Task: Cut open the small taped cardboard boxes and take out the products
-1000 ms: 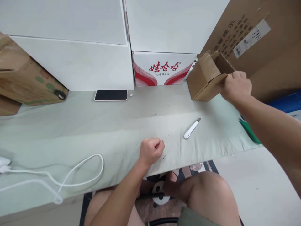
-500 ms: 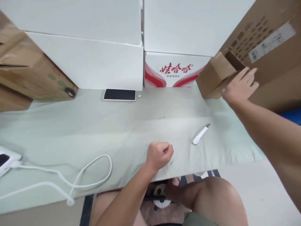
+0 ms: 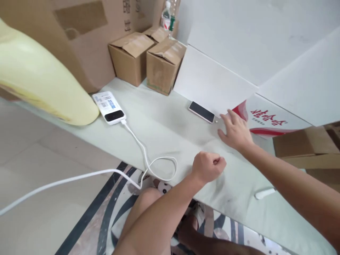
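My left hand is closed in a fist over the front part of the cloth-covered table. Whatever it may hold is hidden inside the fingers. My right hand is open, fingers spread, and no object shows in it. Its fingertips are just right of a tiny white piece, which lies off the right end of a dark-screened phone. Partly behind my right forearm is a white utility knife; its blade end is hidden.
A white power bank trails a looped white cable across the front edge. Left of it rests a pale yellow rounded object. Small cardboard boxes and a red-marked white carton line the back. Another cardboard box stands at right.
The view has swung left, bringing the power bank and small boxes into sight. My right hand has moved from the right-hand cardboard box to near the phone. My left fist keeps its shape.
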### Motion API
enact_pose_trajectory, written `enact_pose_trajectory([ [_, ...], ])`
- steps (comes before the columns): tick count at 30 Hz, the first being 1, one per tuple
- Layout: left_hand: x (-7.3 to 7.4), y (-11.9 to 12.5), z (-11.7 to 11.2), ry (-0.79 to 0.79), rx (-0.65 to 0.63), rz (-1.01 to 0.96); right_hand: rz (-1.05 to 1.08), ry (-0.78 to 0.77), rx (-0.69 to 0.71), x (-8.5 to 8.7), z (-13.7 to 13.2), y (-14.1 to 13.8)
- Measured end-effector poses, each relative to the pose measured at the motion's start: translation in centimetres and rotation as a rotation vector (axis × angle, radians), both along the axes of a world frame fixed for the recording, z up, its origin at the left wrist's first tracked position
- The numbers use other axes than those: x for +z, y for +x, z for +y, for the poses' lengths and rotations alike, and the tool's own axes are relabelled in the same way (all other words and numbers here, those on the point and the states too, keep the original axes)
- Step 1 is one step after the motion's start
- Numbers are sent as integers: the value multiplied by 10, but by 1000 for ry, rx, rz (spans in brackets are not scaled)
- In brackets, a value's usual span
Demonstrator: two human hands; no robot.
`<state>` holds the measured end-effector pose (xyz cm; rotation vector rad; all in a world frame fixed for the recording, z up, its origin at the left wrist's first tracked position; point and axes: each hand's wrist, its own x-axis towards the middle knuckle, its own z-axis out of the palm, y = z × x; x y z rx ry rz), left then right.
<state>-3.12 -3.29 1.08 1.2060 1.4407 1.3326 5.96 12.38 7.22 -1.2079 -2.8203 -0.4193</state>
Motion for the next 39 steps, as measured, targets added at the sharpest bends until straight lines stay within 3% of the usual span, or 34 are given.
enact_pose_trajectory([
  [4,1,-22,-6,-81,14,-58,79,-45,186,3,5,-132],
  [7,3,-32,-7,-111,-29,-95,184,-44,230,14,13,-211],
  [10,5,-39,-5,-122,-49,-117,226,-74,176,23,20,-261],
  [14,6,-46,-2,-134,-56,-157,287,-116,137,25,29,-289],
  [19,7,-51,-1,-147,-34,-185,296,-58,131,19,42,-306],
  [23,12,-49,-1,-157,-5,-185,373,-44,228,16,55,-318],
  [28,16,-45,-2,-162,-11,-111,253,-58,220,18,55,-310],
  [34,6,-44,0,-9,60,-103,168,-27,325,28,23,-257],
  [39,1,-55,5,250,356,-37,131,24,398,30,-8,-163],
])
